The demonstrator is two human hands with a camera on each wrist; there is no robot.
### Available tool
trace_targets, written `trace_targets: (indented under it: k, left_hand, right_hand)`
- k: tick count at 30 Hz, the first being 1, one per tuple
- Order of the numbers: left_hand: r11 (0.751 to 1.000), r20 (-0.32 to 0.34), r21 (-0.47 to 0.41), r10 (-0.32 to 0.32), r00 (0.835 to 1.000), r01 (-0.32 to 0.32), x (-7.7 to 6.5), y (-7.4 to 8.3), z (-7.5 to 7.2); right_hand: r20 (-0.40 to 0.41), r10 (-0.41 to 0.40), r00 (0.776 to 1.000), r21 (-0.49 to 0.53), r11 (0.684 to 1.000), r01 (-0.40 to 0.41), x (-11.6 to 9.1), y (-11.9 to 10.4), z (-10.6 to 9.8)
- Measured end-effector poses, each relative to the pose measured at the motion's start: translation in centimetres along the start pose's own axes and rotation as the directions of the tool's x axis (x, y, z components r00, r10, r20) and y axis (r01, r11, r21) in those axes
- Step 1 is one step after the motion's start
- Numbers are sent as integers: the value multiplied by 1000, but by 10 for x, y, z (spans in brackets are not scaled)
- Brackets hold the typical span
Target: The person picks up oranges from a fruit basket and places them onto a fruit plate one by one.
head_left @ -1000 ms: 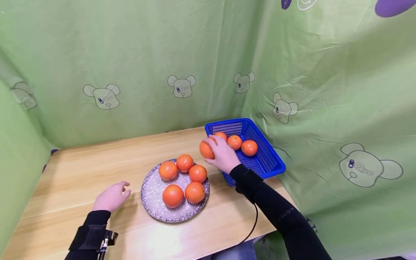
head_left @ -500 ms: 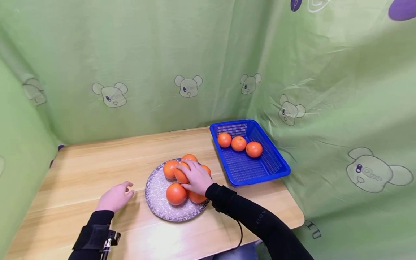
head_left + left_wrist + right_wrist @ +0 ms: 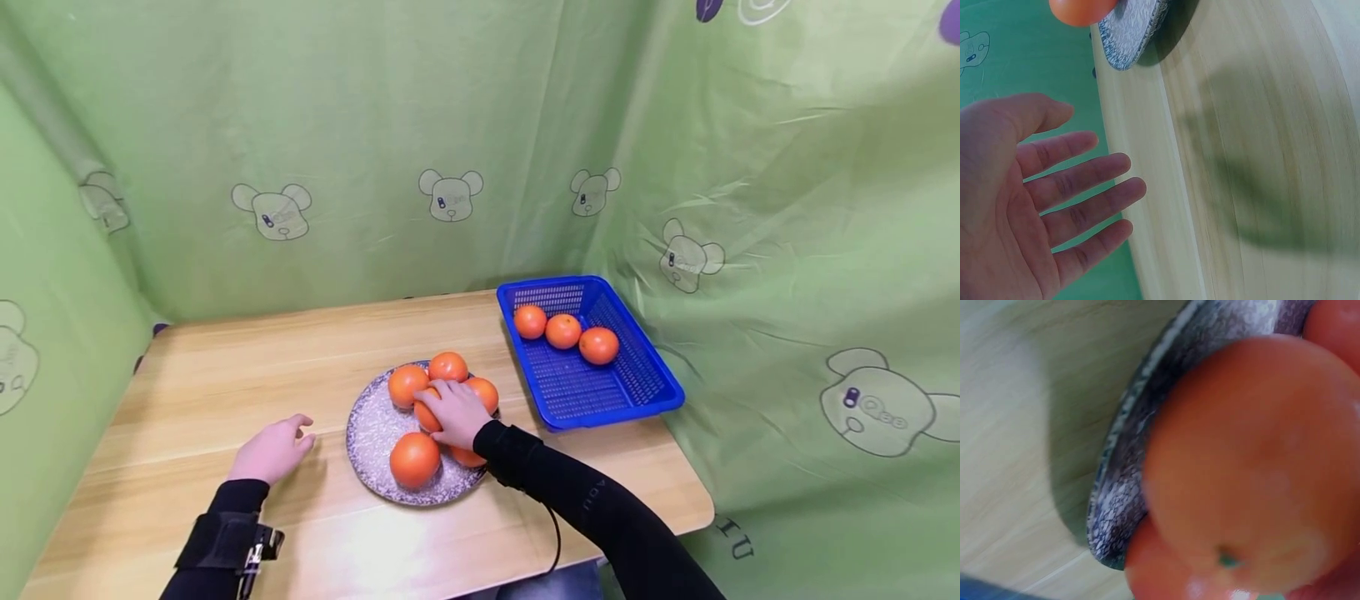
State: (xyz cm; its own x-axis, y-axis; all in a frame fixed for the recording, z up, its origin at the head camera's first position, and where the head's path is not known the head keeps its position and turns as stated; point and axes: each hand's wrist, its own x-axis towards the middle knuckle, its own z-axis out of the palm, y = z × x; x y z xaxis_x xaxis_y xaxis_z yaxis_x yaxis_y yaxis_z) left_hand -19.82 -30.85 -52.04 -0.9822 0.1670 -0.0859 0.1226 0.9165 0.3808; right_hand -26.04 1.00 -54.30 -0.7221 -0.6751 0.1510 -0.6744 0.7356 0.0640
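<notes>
My right hand (image 3: 459,412) grips an orange (image 3: 427,410) from above, over the middle of a round speckled plate (image 3: 372,433). Other oranges surround it: one at the front (image 3: 415,460), one at back left (image 3: 408,385), one at the back (image 3: 447,367). Two more to the right are partly covered by the hand and wrist. A large orange (image 3: 1254,456) with a green stem spot fills much of the right wrist view, beside the plate's rim (image 3: 1129,403). Left of the plate, my left hand (image 3: 272,450) hovers over the table, its fingers (image 3: 1085,209) relaxed and spread, holding nothing.
A blue mesh basket (image 3: 585,396) stands at the right back of the wooden table (image 3: 247,367), with three oranges in a row at its far side. Green printed curtains (image 3: 360,233) enclose the back and sides. A black cable (image 3: 557,542) hangs from the right wrist over the front edge.
My right hand has carried an orange from the basket leftward to the plate and lowered it among the others. The front orange has shifted slightly toward me. The left hand keeps its place.
</notes>
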Motion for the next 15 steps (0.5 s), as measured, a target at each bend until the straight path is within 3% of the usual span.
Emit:
trace_targets:
  k: [8,15]
  left_hand:
    - [1000,2,6,-1,1000,1,-1,1,-1]
    - [1000,2,5,-7,1000,7,-2,-1,-1]
  right_hand:
    - [96,44,994,-19,999,-43,2,-4,1]
    - [103,30,994,-12,1000,-29,3,-4,3]
